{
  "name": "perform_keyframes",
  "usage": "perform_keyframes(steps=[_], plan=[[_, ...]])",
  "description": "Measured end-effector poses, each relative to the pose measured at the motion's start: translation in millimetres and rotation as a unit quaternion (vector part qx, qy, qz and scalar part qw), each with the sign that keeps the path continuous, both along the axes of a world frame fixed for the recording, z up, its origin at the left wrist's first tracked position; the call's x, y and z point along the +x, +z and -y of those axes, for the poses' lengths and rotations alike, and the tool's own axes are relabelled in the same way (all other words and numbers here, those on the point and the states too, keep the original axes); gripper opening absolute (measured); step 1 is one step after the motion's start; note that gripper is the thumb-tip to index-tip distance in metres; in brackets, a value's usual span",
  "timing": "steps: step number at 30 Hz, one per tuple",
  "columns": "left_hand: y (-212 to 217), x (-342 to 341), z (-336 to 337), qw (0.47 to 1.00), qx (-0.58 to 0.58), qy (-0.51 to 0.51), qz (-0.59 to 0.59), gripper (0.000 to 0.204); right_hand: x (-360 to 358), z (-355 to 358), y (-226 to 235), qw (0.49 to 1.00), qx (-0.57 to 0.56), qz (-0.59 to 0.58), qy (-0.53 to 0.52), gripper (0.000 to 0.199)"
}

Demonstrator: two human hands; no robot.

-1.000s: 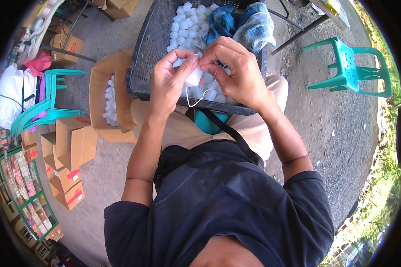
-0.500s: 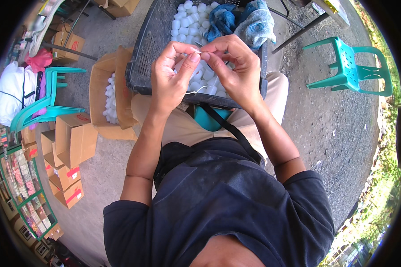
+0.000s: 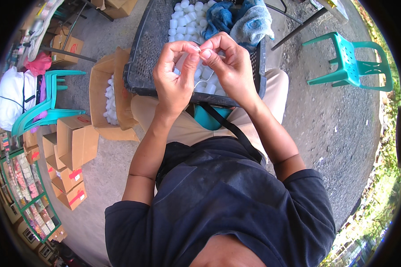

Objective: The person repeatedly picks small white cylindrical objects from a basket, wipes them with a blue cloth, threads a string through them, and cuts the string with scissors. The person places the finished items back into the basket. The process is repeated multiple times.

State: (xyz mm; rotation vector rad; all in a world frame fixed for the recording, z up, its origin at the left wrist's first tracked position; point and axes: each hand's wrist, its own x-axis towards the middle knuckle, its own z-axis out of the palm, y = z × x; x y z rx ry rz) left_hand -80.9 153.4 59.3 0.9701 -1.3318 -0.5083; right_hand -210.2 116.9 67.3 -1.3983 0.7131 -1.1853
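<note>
Both my hands are raised over the near part of a black plastic crate point(image 3: 140, 73), fingertips nearly meeting. My left hand point(image 3: 176, 75) pinches a thin white string between thumb and forefinger. Against it, my right hand point(image 3: 234, 66) is also closed in a pinch on the string. A loose length of the white string point(image 3: 203, 81) curves down between the hands, over the crate's contents. Many small white cylindrical pieces point(image 3: 182, 20) fill the crate. A blue and grey cloth point(image 3: 254, 24) lies over its far right corner. The fingertips partly hide the pinched string.
Left of the crate stands an open cardboard box point(image 3: 103, 84) holding more white pieces. Further left are stacked cartons point(image 3: 78, 142) and a green plastic chair point(image 3: 49, 104) with bags on it. Another green chair point(image 3: 347, 60) stands on the right. Table legs point(image 3: 298, 31) reach down behind the crate.
Both hands have shifted slightly, still pinched together. The loose string, earlier lying low near the crate's front rim, now curves up towards the right hand.
</note>
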Motion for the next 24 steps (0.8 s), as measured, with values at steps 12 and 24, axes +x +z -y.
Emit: perform_keyframes(steps=[12, 24], plan=[[-1.7, 9.3, 5.3, 0.948, 0.121, -0.145, -0.257, 0.023, -7.6, 1.3, 2.8, 0.961, -0.190, -0.190, -0.060, 0.023], [22.2, 38.8, 39.3, 0.884, 0.117, -0.267, -0.366, 0.041, 17.5, 60.7, 5.2, 0.916, -0.297, -0.269, 0.032, 0.016]])
